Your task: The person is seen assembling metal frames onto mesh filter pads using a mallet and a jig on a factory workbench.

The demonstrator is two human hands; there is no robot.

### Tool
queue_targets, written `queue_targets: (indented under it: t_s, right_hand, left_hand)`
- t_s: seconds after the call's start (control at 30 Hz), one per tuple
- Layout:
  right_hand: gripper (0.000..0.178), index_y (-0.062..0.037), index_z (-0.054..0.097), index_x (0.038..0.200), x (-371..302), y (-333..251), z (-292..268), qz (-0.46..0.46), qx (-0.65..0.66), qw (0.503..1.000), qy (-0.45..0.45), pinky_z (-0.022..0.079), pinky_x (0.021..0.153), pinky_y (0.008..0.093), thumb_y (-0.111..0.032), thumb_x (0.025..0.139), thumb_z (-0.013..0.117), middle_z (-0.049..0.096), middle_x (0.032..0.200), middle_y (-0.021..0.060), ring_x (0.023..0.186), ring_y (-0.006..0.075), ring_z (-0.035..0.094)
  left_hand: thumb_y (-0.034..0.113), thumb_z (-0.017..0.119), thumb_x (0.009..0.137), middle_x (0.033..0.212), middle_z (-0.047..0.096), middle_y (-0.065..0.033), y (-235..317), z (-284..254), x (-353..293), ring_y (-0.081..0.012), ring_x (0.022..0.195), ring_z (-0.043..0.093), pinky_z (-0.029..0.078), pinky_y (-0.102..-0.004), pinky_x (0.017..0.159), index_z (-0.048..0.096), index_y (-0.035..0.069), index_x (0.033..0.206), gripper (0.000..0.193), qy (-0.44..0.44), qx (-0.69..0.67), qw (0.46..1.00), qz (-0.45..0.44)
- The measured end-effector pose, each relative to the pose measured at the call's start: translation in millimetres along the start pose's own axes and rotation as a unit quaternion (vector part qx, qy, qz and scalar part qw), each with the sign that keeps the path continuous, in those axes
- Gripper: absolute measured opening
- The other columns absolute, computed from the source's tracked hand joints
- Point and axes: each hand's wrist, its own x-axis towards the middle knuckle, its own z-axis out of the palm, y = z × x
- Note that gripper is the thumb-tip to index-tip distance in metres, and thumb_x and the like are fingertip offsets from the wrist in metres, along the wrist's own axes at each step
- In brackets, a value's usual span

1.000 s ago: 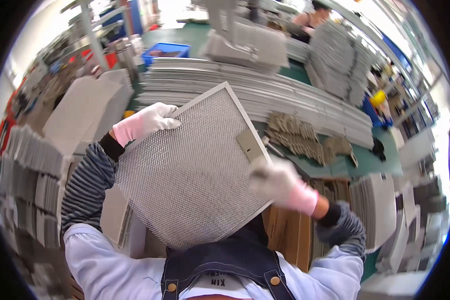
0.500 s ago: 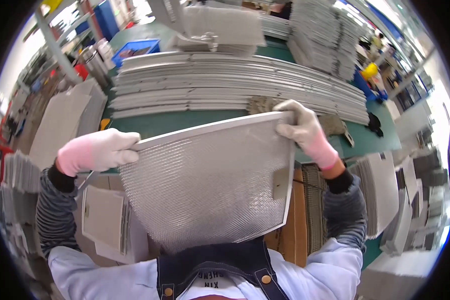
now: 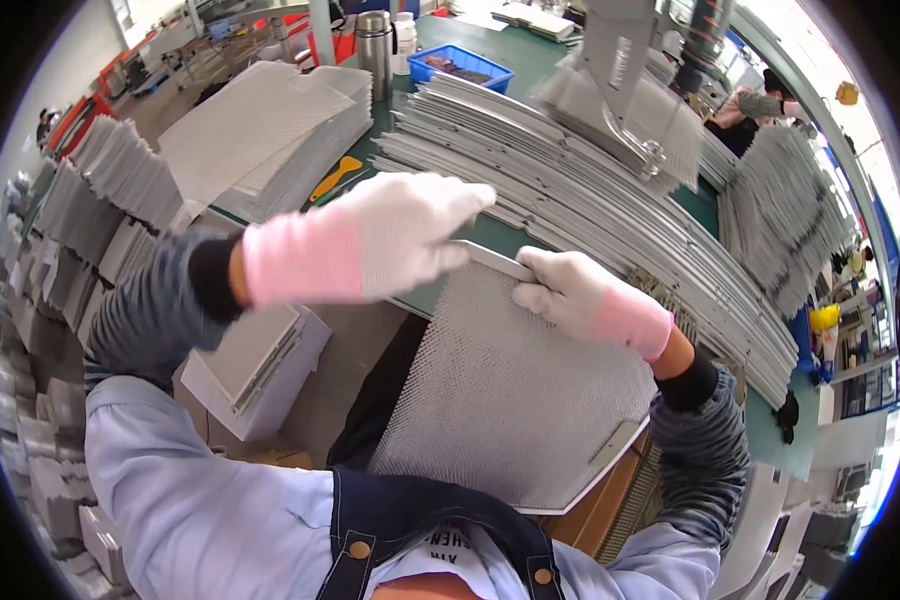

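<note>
A silver mesh filter panel (image 3: 515, 385) hangs tilted in front of my apron, with a thin metal frame strip on its upper edge and raw mesh along its left side. My right hand (image 3: 595, 305), in a white and pink glove, is closed on that upper edge, thumb on the near face. My left hand (image 3: 400, 235), gloved alike, is at the panel's upper left corner. Its index finger points out to the right and the thumb is apart from it, beside the corner. No grip by the left hand shows.
Long metal frame strips (image 3: 570, 180) lie stacked across the green table (image 3: 500, 238). Left of them are a yellow-handled scraper (image 3: 336, 178), a stack of mesh sheets (image 3: 260, 130), a steel flask (image 3: 374, 55) and a blue bin (image 3: 470, 62). A machine arm (image 3: 615, 70) stands beyond.
My view has turned left. My left hand has let go of the panel's left upper corner and opened. The right hand has moved along the upper edge toward the middle, still gripping.
</note>
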Motion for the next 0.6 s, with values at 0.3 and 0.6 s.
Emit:
queue_targets:
  t_s: [0.3,0.6]
  right_hand:
    - [0.041,0.0065,0.056,0.102,8.1,28.6,5.0,0.057,0.018,0.998,0.004,0.048,0.072,0.0336,-0.022,0.079,0.074,0.059,0.082,0.0142,0.078,0.0200,0.059]
    - [0.053,0.0076,0.057,0.101,13.5,26.4,9.8,-0.004,0.003,0.997,0.074,0.050,0.072,0.0372,-0.035,0.075,0.076,0.062,0.082,0.0191,0.076,0.0295,0.064]
  left_hand:
    - [0.029,0.073,0.069,0.124,0.057,-0.0091,-20.5,134.0,-23.5,-0.0265,0.116,0.053,0.043,-0.0454,0.099,0.056,0.011,0.120,0.056,0.150,0.374,0.898,0.176]
    - [0.013,0.062,0.085,0.133,0.049,-0.0124,-49.1,107.1,19.5,-0.0193,0.123,0.046,0.036,-0.0305,0.105,0.031,-0.003,0.144,0.068,0.197,-0.462,0.865,0.013]
